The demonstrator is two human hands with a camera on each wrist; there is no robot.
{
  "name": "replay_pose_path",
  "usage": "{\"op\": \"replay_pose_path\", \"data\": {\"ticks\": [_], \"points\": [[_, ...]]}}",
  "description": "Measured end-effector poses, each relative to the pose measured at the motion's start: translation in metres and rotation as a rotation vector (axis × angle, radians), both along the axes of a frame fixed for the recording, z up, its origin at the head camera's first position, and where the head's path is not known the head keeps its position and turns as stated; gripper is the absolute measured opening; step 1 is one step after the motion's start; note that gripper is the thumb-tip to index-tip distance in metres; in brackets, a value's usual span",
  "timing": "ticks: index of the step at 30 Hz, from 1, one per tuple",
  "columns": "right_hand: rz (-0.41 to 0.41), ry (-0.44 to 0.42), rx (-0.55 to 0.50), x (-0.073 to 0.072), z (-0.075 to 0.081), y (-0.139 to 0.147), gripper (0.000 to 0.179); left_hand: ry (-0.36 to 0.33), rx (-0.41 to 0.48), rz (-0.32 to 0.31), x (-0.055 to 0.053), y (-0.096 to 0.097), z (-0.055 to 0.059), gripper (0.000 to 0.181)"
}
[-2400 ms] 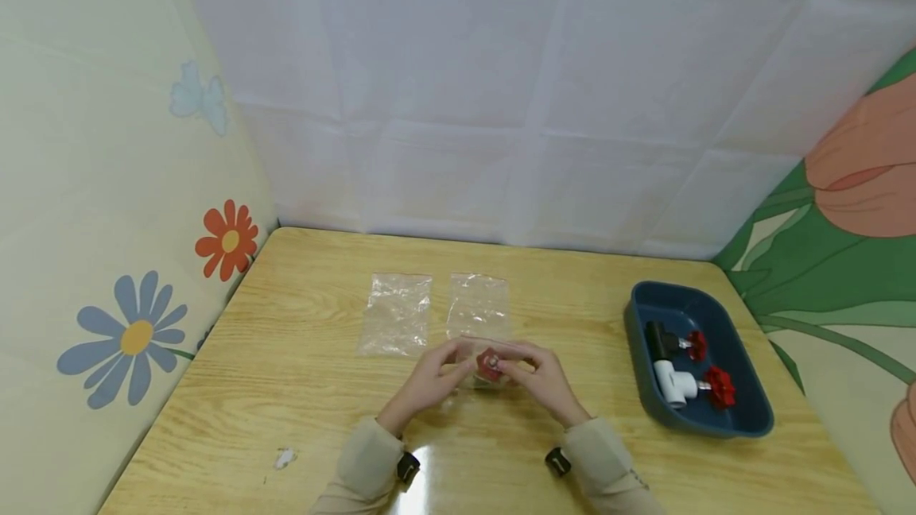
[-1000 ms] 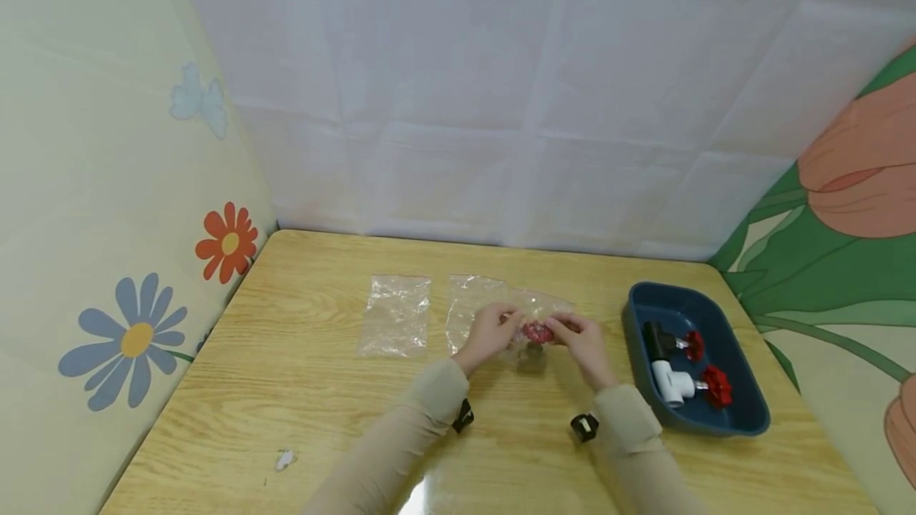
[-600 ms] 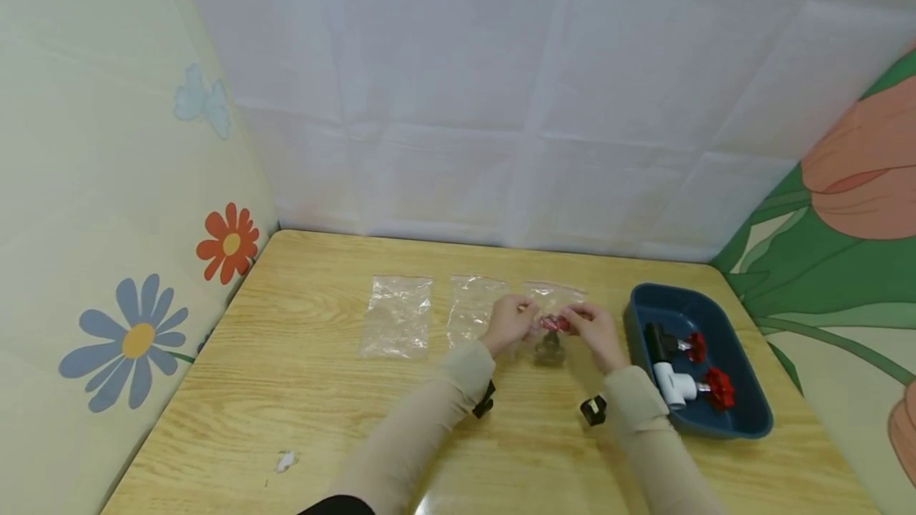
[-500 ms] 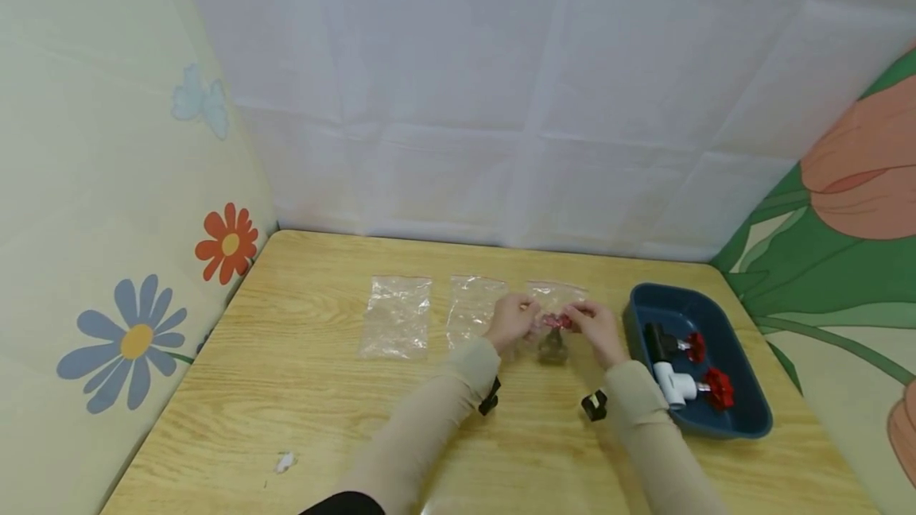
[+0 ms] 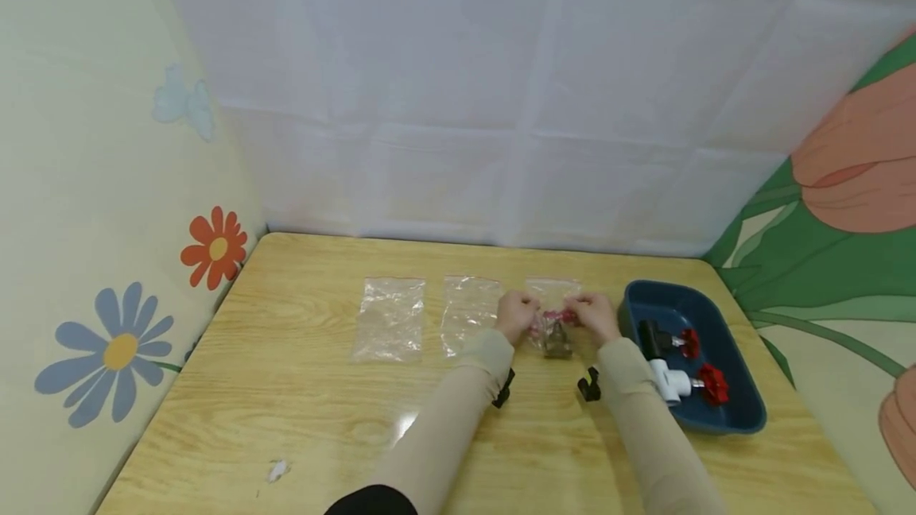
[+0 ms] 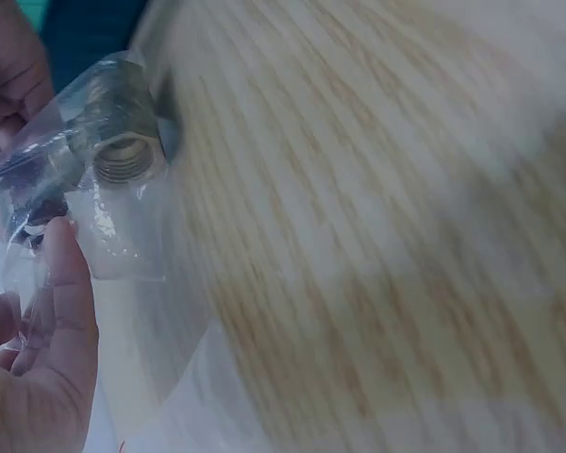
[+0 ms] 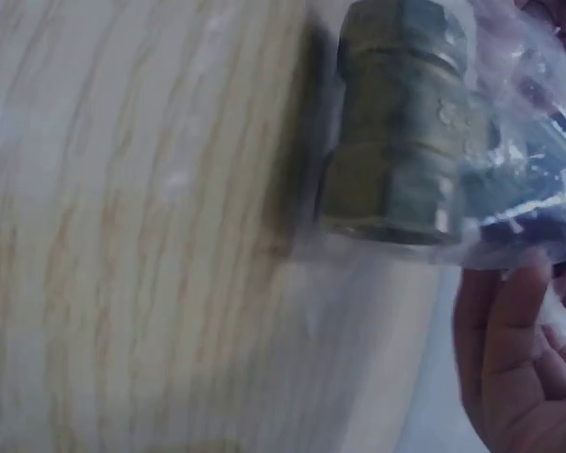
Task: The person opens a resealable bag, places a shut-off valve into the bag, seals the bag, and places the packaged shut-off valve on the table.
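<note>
A brass valve with threaded openings and a red handwheel lies inside a clear plastic bag, right of the two flat bags in the head view. My left hand pinches the bag's left side near the handwheel. On the opposite side, my right hand holds the bag by the handwheel. The left wrist view shows the valve's threaded end past my left fingers. In the right wrist view, the brass body appears large, close over the table, beside my right fingers.
Two flat clear bags lie in a row left of my hands. A blue tray on the right holds a black valve and a white valve, both with red handwheels. Cloth walls stand behind the wooden table.
Both hands have carried the bagged valve from the table's middle to the right and away from me, into line with the two flat bags. The tray's valves have stayed put.
</note>
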State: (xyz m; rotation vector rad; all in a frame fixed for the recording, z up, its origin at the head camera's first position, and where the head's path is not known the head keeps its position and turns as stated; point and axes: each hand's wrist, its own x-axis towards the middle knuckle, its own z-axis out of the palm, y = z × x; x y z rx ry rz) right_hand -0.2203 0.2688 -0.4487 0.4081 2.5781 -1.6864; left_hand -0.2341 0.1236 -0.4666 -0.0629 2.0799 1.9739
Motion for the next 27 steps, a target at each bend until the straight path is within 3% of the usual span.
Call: {"op": "replay_pose_path", "data": {"ticks": [9, 16, 23, 27], "points": [[0.006, -0.059, 0.235, -0.009, -0.003, 0.005, 0.027, -0.023, -0.086, -0.009, -0.006, 0.007, -0.004, 0.015], [0.016, -0.009, 0.428, -0.017, -0.012, 0.005, 0.026, -0.005, -0.167, -0.018, -0.007, 0.003, -0.004, 0.020], [-0.026, 0.017, 0.451, -0.024, -0.022, 0.005, 0.024, -0.052, -0.159, -0.048, -0.013, 0.005, -0.008, 0.024], [-0.030, 0.014, 0.454, -0.024, -0.023, 0.006, 0.026, -0.094, -0.120, -0.031, -0.017, 0.007, -0.012, 0.019]]}}
